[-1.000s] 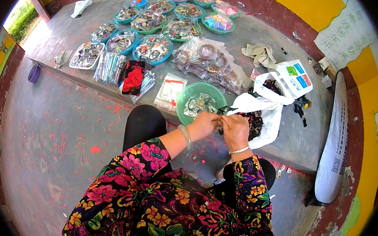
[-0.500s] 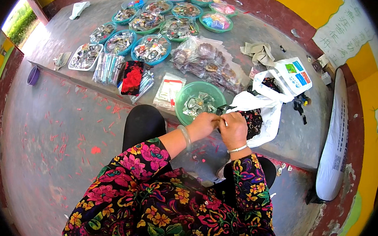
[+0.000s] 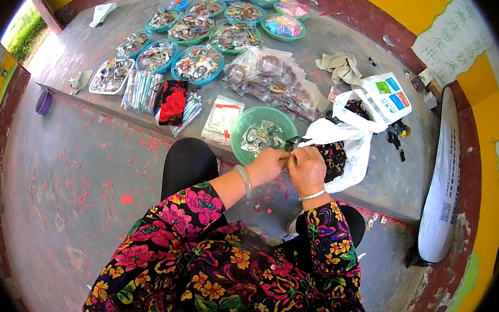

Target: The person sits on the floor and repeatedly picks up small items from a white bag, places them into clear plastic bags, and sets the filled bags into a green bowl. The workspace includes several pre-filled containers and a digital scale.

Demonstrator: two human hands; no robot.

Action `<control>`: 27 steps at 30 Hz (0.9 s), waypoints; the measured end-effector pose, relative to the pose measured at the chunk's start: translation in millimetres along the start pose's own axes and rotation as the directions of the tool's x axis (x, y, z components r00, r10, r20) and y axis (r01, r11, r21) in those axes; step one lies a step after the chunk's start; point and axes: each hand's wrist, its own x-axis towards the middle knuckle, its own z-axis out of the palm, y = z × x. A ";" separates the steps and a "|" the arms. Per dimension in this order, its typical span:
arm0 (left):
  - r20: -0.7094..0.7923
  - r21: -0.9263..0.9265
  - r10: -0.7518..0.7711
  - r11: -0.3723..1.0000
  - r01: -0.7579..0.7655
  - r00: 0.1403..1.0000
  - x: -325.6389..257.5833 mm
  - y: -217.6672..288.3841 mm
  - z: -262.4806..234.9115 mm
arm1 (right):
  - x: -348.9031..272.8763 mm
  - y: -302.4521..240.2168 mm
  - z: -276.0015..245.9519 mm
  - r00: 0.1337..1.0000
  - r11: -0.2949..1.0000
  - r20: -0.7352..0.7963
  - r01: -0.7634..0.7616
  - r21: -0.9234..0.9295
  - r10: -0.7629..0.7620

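Two bare hands meet at the near edge of a raised grey platform (image 3: pixel 384 193), left hand (image 3: pixel 268 165) and right hand (image 3: pixel 308 171) almost knuckle to knuckle. Both grips are narrow, fingertips pinched on a small dark item (image 3: pixel 292 143); most of it is hidden, so its kind cannot be told. Visible part shows just beyond the fingertips, by the right side of a green bowl (image 3: pixel 245 120) that holds silvery clear packets (image 3: pixel 262 137). Pale bangle (image 3: pixel 245 182) on the left wrist, thin white band (image 3: pixel 313 195) on the right. Immediately right of the bowl: white plastic bag (image 3: pixel 359 167), mouth open, dark patterned contents (image 3: pixel 332 162) showing. Left of the bowl lies a flat white-and-red packet (image 3: pixel 222 117); farther left, a red-and-black pouch (image 3: pixel 173 104) beside wrapped slim rods (image 3: pixel 140 91). Behind the bowl, clear bags of brown rounded pieces (image 3: pixel 273 78) lie heaped. Beige cloth (image 3: pixel 341 67) crumpled to the right of the heap. Several filled basins stand farther back, a blue basin (image 3: pixel 195 82) among the nearest. Purple container (image 3: pixel 44 103) sits at far left, below the platform's top.
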 end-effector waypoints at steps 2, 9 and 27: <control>-0.003 -0.093 -0.042 0.995 0.041 0.999 -1.6 6.9 -1.6 | 0.4 0.5 -1.1 0.998 0.996 -0.010 -0.066 0.060 0.067; 0.028 -0.246 -0.139 0.959 0.142 0.990 1.6 -0.5 0.3 | 1.9 5.2 -5.7 0.993 0.970 0.055 -0.117 0.213 0.107; -0.058 -0.181 -0.024 0.983 0.013 0.998 0.0 3.5 1.5 | 1.8 3.0 -3.5 0.988 0.979 -0.051 -0.135 0.155 0.144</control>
